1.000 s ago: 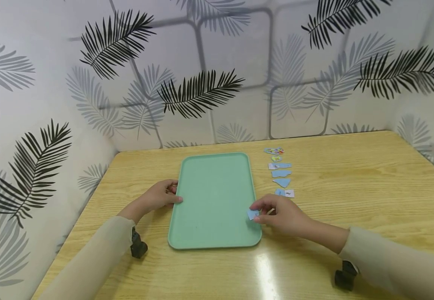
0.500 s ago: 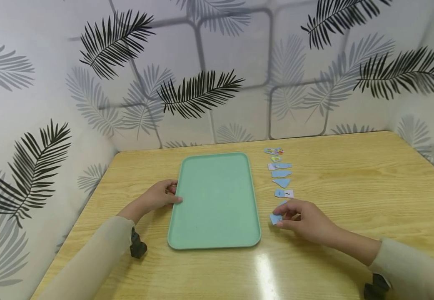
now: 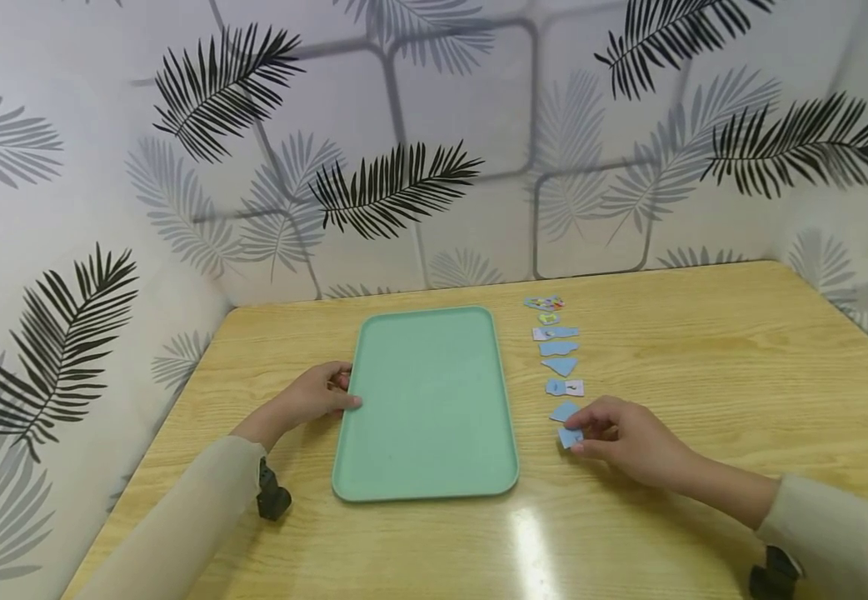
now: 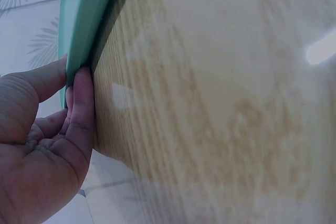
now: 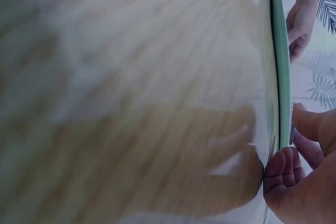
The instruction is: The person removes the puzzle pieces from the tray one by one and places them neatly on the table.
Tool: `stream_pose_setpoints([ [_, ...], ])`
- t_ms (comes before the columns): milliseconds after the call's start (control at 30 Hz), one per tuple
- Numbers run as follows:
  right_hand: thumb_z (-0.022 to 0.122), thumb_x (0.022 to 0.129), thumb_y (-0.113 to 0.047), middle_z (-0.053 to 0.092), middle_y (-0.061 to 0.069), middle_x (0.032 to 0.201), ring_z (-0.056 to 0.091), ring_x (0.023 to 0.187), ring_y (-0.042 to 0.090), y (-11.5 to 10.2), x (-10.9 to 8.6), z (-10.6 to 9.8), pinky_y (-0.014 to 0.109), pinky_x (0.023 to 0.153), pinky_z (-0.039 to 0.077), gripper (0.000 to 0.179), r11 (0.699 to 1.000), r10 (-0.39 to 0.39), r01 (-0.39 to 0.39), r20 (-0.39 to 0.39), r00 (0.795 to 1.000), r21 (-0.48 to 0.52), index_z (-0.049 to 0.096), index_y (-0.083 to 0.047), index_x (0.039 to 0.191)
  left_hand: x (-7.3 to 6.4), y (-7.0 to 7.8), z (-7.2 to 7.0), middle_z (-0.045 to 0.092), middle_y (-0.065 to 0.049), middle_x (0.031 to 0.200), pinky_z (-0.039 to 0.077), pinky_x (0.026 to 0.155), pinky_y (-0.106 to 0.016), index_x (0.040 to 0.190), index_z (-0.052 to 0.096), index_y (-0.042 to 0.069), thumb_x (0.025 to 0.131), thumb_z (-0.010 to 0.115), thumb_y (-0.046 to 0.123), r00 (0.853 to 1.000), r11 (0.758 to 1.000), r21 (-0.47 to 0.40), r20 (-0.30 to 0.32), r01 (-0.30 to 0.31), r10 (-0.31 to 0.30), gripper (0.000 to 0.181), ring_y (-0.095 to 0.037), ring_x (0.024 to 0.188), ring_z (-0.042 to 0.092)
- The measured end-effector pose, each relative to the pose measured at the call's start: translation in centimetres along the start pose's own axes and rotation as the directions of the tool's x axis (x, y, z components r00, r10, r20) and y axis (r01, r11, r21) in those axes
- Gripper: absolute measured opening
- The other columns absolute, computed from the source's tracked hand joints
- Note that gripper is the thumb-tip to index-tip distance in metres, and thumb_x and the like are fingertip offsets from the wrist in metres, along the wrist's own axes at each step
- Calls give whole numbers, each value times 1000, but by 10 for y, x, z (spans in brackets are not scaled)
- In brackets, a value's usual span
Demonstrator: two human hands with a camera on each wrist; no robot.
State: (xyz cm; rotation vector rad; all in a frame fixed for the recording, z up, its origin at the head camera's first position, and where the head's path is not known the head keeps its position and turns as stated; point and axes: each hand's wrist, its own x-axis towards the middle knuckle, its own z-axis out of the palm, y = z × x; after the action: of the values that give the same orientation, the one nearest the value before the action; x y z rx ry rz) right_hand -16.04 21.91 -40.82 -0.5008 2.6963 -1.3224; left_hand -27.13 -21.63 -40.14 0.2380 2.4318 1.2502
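A light blue card piece (image 3: 568, 438) with a small printed mark is pinched between the thumb and fingers of my right hand (image 3: 632, 442), low over the table to the right of the tray. From the right wrist view the piece shows only as a thin edge (image 5: 292, 124). On the other side, my left hand (image 3: 308, 402) grips the left rim of the pale green tray (image 3: 425, 408). The left wrist view has the thumb (image 4: 52, 77) on the rim's upper side and fingers below it. Just beyond the right fingertips lies another blue piece (image 3: 563, 411).
Several irregular card pieces form a column right of the tray, among them a blue-and-white one (image 3: 565, 387), a blue triangle (image 3: 560, 367) and a multicoloured one (image 3: 544, 303) at the far end. Behind the wooden table (image 3: 704, 367) rises a leaf-patterned wall (image 3: 471, 108).
My right hand has moved rightward with the blue piece, from over the tray's right edge to the near end of the column. My left hand keeps its grip on the tray.
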Motion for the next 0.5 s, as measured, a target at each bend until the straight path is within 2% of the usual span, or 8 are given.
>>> stream_pose_setpoints([
  [300,78,83,-15,61,1,88,53,79,19,7,1,-2,25,63,47,24,999,51,-51,2,999,5,71,-6,105,-2,1,0,49,-14,106,52,74,-31,143,38,-7,92,68,6,1000,1000,10,-7,1,-1,60,-22,90,49],
  [500,79,82,-13,61,1,86,53,76,18,8,0,-1,24,60,46,24,999,53,-53,-1,999,3,71,-5,103,-1,1,0,50,-14,107,53,75,-31,142,39,-7,92,68,6,1000,1000,17,-8,3,-3,60,-22,91,50],
])
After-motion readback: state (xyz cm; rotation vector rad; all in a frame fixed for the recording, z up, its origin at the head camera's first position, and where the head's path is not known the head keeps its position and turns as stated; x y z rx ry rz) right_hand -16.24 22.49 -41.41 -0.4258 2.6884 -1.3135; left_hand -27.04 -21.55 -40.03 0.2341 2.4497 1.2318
